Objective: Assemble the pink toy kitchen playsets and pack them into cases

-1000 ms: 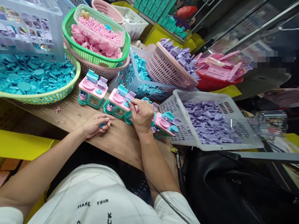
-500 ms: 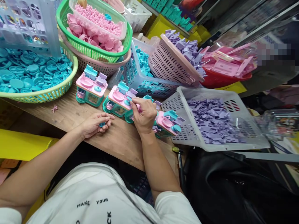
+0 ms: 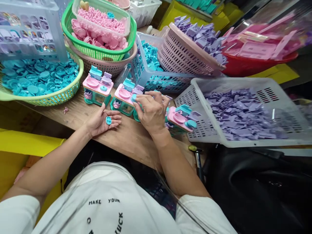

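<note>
My left hand [image 3: 103, 123] is palm up with its fingers stretched out, and a small teal disc [image 3: 108, 120] lies on it. My right hand [image 3: 153, 112] reaches over the row of toy kitchens, its fingertips at a teal round piece [image 3: 134, 97] by the right end of the second toy kitchen [image 3: 124, 99]. Part of the grip is hidden behind the fingers. The first toy kitchen [image 3: 97, 86] stands to the left. Another toy kitchen is mostly covered by my right hand. The rightmost toy kitchen [image 3: 179, 118] stands beside my wrist.
Teal round parts fill a yellow-green basket [image 3: 60, 99] at left. Pink parts sit in a green basket [image 3: 109, 57]. A tilted pink basket [image 3: 180, 53] holds purple parts, as does a white crate [image 3: 214, 126] on the right. A hammer [image 3: 198, 162] lies near the table edge.
My left hand has opened out from a loose curl, showing the disc on it. My right hand has spread from a tight pinch and turned over the toy kitchens. The whole view has shifted slightly.
</note>
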